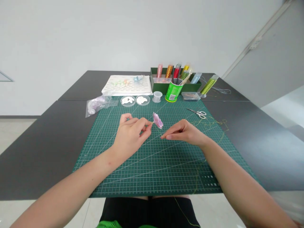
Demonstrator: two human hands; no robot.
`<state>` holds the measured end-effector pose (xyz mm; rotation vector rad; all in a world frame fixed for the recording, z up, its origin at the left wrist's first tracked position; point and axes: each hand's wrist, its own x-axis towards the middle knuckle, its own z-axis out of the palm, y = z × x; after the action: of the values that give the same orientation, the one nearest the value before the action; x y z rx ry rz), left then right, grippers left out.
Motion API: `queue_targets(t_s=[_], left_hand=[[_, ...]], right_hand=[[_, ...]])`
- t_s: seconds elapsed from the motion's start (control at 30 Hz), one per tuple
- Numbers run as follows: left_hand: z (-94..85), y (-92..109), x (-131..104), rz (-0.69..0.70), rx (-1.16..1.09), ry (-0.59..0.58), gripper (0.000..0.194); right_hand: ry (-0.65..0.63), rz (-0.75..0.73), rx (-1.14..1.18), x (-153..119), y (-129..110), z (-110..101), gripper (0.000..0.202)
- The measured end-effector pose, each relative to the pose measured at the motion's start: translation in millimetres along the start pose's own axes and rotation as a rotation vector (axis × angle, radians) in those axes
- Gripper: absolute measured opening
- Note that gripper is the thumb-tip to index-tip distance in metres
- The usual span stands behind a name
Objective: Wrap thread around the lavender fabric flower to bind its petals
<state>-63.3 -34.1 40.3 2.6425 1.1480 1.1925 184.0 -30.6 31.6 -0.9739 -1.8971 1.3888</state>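
Note:
My left hand is closed in a pinch on the short stem of a pale purple artificial flower, whose petals face right. Just right of the bloom, my right hand has its thumb and fingertips pressed together; whatever is between them is too small to make out. A thin yellow-green thread trails over the mat below my right forearm, and a thread also hangs across my lap. More loose thread lies tangled at the right. Small scissors with white handles rest beyond my right hand.
A green cutting mat covers the dark table. Along its back stand a green can with sticks, a green box of thread tubes, dishes of white pieces, a plastic bag and white sheets.

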Motion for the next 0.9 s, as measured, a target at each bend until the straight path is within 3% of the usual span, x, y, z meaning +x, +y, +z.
queue_targets(t_s=[0.17,0.37,0.43,0.57,0.67,0.77,0.83,0.9], left_hand=[[5.6,0,1,-0.144,-0.069,-0.117,0.008],[6.0,2,2,-0.25,-0.193,-0.084,0.009],[5.5,0,2,-0.305,-0.254,-0.068,0.008],[4.2,-1,4,-0.367,-0.358,-0.044,0.01],[3.2,1,4,-0.381,-0.399,-0.047,0.012],[2.6,4,4,-0.387,-0.413,-0.043,0.013],[2.3,5,3,-0.387,-0.424,-0.04,0.013],[2.0,6,3,-0.388,-0.435,-0.046,0.012]], right_hand=[[-0.005,-0.008,0.072,-3,-5,7,0.023],[-0.009,0.054,0.182,-2,-7,13,0.023],[0.05,0.091,0.326,-1,-6,14,0.029],[0.288,0.209,0.553,5,1,12,0.035],[0.494,0.298,0.382,9,14,10,0.042],[0.74,0.202,-0.061,11,23,11,0.048],[0.769,0.089,-0.205,10,22,15,0.053],[0.657,-0.002,-0.128,8,17,22,0.048]])
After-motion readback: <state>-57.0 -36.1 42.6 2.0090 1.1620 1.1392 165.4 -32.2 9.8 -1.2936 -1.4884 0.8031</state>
